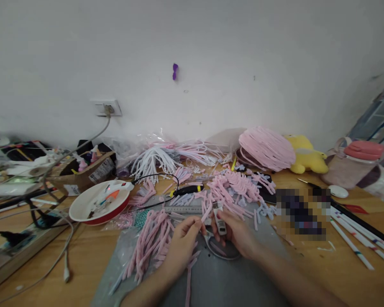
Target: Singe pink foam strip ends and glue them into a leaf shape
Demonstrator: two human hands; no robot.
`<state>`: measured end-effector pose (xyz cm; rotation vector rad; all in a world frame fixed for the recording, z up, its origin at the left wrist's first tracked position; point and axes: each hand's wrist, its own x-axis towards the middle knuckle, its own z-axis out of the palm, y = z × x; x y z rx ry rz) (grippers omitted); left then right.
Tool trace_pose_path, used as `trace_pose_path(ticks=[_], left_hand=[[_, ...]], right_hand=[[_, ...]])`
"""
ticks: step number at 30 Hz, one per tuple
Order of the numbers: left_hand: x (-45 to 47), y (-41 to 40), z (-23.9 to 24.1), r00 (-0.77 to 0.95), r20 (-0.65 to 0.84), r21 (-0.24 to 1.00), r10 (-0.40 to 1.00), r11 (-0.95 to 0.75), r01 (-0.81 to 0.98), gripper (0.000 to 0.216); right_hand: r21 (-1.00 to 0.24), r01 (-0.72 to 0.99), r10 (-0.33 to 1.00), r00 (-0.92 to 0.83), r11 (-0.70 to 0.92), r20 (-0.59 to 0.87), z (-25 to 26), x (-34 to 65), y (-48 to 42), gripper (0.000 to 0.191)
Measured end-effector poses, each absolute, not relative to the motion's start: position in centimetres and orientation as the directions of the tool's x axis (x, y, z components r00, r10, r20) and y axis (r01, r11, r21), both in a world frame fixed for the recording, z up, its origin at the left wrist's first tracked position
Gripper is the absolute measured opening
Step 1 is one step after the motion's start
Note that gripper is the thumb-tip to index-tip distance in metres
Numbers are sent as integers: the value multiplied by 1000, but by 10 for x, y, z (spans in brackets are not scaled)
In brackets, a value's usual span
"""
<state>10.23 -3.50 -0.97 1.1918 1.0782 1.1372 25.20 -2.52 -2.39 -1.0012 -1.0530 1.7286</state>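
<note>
My left hand (181, 243) pinches the end of a pink pipe cleaner (208, 209) above a grey mat (230, 281). My right hand (235, 232) is closed around a small white lighter (219, 221), held upright beside the left fingertips. Scissors (218, 248) lie on the mat just under both hands. A heap of cut pink pipe cleaners (152, 241) lies to the left of my left hand, and another pink pile (233, 187) sits just beyond the hands.
A red-rimmed white bowl (97, 204) holds a glue gun at left, with cables and a power strip (16, 251) nearby. White pipe cleaners (152, 162), a pink coil (267, 148), a yellow plush (305, 160) and a jar (355, 164) stand at the back. White sticks (355, 238) lie at right.
</note>
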Motion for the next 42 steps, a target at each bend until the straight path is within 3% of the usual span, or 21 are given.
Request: trace_pose_path(ticks=[5,8,13,22,26,28,34,42], left_hand=[[104,-37,-10,129,-56,994,990,67,-85,30],[106,-38,-12,135,-92,978,987,115,-172,27],[111,-38,-15,168,-151,929,974,198,-312,22],[109,-37,-19,136,-97,962,986,127,-241,25],[108,-37,-15,120,-66,979,991,88,-186,27],[108,-39,-12,115,-60,982,992,79,-171,28],[107,-40,-9,118,-64,986,991,81,-143,29],[112,-45,-7,138,-100,987,985,116,-111,29]], right_hand=[[-985,-107,958,-270,-133,-100,-24,269,-25,47],[-989,-116,983,-173,-87,-66,-20,277,-21,48],[-961,-228,980,-160,-156,-121,-19,278,-15,33],[-820,-504,962,-167,-272,-216,-14,269,-19,25],[-793,-412,887,-311,-449,-341,-9,264,-23,48],[-798,-321,854,-294,-511,-429,-9,259,-25,52],[-876,-147,888,-116,-459,-445,-14,245,-28,52],[-889,-171,899,33,-425,-437,-14,239,-24,44]])
